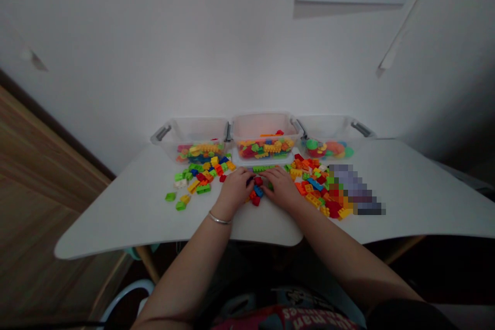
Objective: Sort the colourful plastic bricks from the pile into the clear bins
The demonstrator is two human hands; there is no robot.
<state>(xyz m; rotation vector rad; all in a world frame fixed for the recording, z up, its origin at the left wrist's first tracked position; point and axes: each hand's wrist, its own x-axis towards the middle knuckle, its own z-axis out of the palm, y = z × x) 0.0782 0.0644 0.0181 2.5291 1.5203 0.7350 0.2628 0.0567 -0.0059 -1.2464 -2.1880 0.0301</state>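
Observation:
Both hands are together at the middle of the white table. My left hand (236, 187), with a silver bangle at its wrist, curls its fingers inward around small toy building bricks. My right hand (281, 186) faces it, its fingers bent toward the same spot. A red toy brick (258, 181) shows between the two sets of fingertips, which seem to pinch it from both sides. Just below it are a blue brick (258, 192) and another red brick (256, 200). Behind the fingers lies a long green brick (264, 168). The fingers partly hide what they hold.
Loose bricks are heaped left (203, 180) and right (315, 185) on the white table (127, 206). Along the wall stand a left bin (193, 126), a middle bin (266, 122) and a right bin (328, 125), each holding colourful pieces. A pixelated patch covers something at right.

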